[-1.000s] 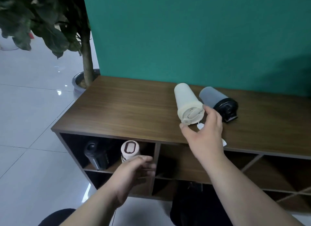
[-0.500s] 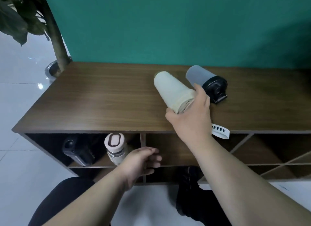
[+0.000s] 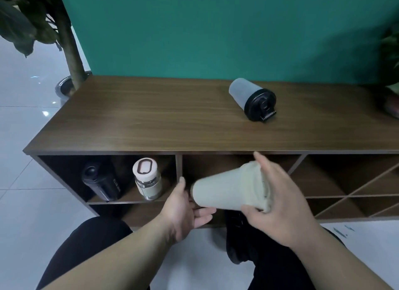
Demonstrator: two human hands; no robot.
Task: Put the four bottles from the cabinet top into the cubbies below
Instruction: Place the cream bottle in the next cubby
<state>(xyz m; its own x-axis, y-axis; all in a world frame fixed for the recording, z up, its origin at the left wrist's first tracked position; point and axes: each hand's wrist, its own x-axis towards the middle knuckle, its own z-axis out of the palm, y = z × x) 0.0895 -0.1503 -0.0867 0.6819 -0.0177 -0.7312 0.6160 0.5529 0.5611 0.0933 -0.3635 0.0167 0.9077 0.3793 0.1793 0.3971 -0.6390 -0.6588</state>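
I am holding my right hand (image 3: 278, 205) in front of the middle cubby (image 3: 226, 171), forearm reaching in from the lower right, wrist bent so the palm is facing left. Its fingers are clenching around the lid end of the cream bottle (image 3: 226, 192): the thumb (image 3: 252, 210) is pressing under the bottle's wide end, and the other fingers are wrapping over the top. The bottle is lying nearly level in the air, its narrow base pointing left toward the cubby opening.

I am keeping my left hand (image 3: 183, 212) low beside the divider (image 3: 178, 171) between the left and middle cubbies, palm turned up and to the right. Its fingers are released and loosely curled under the bottle's base; I cannot tell whether they are touching it.

The grey bottle with the black lid (image 3: 252, 101) is lying on its side on the cabinet top (image 3: 140, 117), well apart from both hands. In the left cubby (image 3: 64, 171), the black bottle (image 3: 101, 182) and the white-capped bottle (image 3: 148, 178) are standing tilted, near each other.
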